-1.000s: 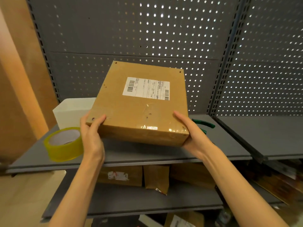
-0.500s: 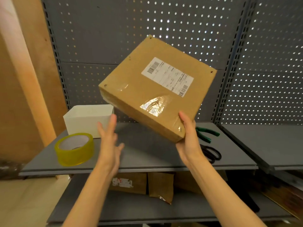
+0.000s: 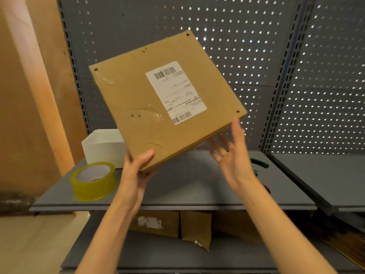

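A flat brown cardboard box [image 3: 138, 107] with a white shipping label [image 3: 175, 91] is held up in the air above the grey shelf [image 3: 187, 186], tilted with one corner pointing down. My left hand [image 3: 136, 171] grips that lower corner, thumb on the labelled face and fingers underneath. To the right of the box, my right hand [image 3: 231, 153] is spread with straight fingers beside its lower right edge. I cannot tell whether the fingertips touch the box.
A yellow roll of tape [image 3: 92, 180] and a white open box [image 3: 104, 147] stand at the shelf's left. Green-handled pliers [image 3: 258, 165] lie behind my right wrist. Brown parcels [image 3: 195, 228] sit on the lower shelf. A perforated grey panel [image 3: 256, 56] backs the shelving.
The box has turned further, its label now running upright. My left hand has taken hold of the lower corner, and my right hand has let go and spread its fingers beside the box.
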`<state>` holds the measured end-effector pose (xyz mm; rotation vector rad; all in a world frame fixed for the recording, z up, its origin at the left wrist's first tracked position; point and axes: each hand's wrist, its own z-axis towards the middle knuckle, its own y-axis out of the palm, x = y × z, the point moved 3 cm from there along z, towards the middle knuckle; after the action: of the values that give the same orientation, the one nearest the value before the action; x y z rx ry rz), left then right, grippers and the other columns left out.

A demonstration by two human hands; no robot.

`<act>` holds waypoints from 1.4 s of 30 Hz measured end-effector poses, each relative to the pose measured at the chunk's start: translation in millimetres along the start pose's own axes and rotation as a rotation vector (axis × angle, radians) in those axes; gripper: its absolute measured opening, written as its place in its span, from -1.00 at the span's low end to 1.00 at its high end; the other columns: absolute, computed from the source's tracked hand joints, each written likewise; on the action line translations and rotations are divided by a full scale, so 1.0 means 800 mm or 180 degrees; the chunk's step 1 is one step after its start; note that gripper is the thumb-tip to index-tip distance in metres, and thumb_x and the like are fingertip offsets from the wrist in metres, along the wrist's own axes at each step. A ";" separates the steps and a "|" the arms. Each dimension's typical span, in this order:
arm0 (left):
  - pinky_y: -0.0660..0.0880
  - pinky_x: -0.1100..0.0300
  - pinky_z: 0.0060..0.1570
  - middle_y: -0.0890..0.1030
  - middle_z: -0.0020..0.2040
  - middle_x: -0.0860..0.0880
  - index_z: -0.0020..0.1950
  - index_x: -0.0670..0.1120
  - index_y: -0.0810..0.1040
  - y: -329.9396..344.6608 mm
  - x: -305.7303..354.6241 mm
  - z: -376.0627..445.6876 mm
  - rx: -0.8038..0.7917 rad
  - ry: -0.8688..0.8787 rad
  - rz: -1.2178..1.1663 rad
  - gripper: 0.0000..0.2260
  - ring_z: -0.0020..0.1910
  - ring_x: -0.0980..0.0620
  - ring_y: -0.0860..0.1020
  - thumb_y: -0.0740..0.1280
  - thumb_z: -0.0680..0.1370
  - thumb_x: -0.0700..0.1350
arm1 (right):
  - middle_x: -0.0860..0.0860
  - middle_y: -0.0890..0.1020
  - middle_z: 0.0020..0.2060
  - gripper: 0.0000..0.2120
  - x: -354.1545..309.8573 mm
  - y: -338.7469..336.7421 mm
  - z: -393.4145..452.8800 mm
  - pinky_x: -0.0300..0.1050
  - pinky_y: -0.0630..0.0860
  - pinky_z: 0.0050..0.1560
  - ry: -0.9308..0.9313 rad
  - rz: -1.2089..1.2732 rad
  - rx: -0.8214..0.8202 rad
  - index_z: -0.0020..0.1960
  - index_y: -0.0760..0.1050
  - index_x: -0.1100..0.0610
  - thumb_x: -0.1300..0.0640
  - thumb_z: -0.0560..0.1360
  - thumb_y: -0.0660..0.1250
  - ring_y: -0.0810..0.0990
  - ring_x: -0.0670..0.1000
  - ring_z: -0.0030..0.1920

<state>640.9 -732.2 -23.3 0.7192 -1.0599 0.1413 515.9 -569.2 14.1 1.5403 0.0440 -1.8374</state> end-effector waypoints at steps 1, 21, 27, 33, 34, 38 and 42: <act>0.48 0.18 -0.08 0.60 0.12 0.04 0.40 -0.07 0.35 -0.010 0.005 0.002 -0.0015 -0.0018 0.0080 -0.15 0.03 0.13 0.58 0.48 0.13 0.05 | 0.05 0.42 0.35 0.06 -0.011 -0.010 0.004 0.03 0.43 0.24 0.0004 -0.0014 0.0024 0.48 0.09 -0.15 -0.41 0.09 0.41 0.47 0.06 0.28; 0.37 0.10 0.17 0.65 0.02 0.10 0.19 0.04 0.49 -0.028 0.019 0.014 0.0096 0.0135 -0.0025 -0.60 0.05 0.11 0.53 0.37 0.38 0.08 | 0.15 0.55 0.20 -0.46 0.014 -0.051 -0.006 -0.13 0.56 0.12 0.0389 0.0174 0.0140 0.31 0.45 0.15 -0.12 0.43 0.29 0.57 0.07 0.16; 0.41 -0.02 0.26 0.39 0.36 -0.08 0.47 0.08 0.20 -0.003 -0.003 -0.003 0.0434 0.0127 -0.0688 0.14 0.30 -0.07 0.42 0.53 -0.03 0.36 | 0.13 0.55 0.19 -0.40 0.023 -0.019 -0.020 -0.05 0.54 0.14 0.0494 0.1161 0.0531 0.33 0.43 0.16 -0.06 0.36 0.37 0.53 0.09 0.20; 0.42 0.10 0.25 0.51 0.31 -0.04 0.50 0.00 0.14 0.078 -0.034 -0.016 -0.0247 -0.0232 -0.0549 0.09 0.24 0.05 0.52 0.57 0.10 0.24 | 0.00 0.55 0.24 -0.40 0.058 0.059 -0.060 0.02 0.39 0.33 0.0195 0.0785 -0.0133 0.40 0.31 -0.01 -0.07 0.41 0.37 0.52 -0.02 0.25; 0.41 0.10 0.25 0.53 0.29 -0.02 0.47 -0.01 0.22 0.085 -0.034 -0.014 -0.0241 -0.0147 -0.0539 -0.03 0.23 0.06 0.52 0.55 0.17 0.20 | -0.03 0.54 0.25 -0.35 0.066 0.063 -0.064 0.03 0.37 0.35 0.0131 0.0622 -0.0181 0.42 0.28 -0.04 -0.11 0.38 0.40 0.51 -0.04 0.26; 0.41 0.05 0.26 0.55 0.26 -0.01 0.42 -0.01 0.32 0.080 -0.028 -0.008 -0.0108 0.0045 -0.0311 -0.27 0.24 0.04 0.52 0.41 0.30 0.16 | -0.14 0.49 0.28 -0.11 0.074 0.059 -0.066 0.03 0.26 0.41 0.0153 -0.0026 -0.0344 0.44 0.22 -0.15 -0.35 0.19 0.45 0.42 -0.12 0.32; 0.47 0.11 0.13 0.57 0.24 -0.04 0.33 0.00 0.43 0.049 -0.011 -0.001 0.0012 0.0048 -0.0245 -0.44 0.21 0.01 0.52 0.35 0.36 0.14 | -0.09 0.36 0.40 0.15 0.047 0.026 -0.051 -0.01 0.22 0.43 0.0291 -0.0169 -0.0055 0.52 0.05 -0.07 -0.45 0.07 0.41 0.37 -0.07 0.34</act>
<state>620.3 -699.7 -12.8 0.7602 -1.0163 0.0824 560.8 -584.6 -21.6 1.6245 0.1446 -1.8017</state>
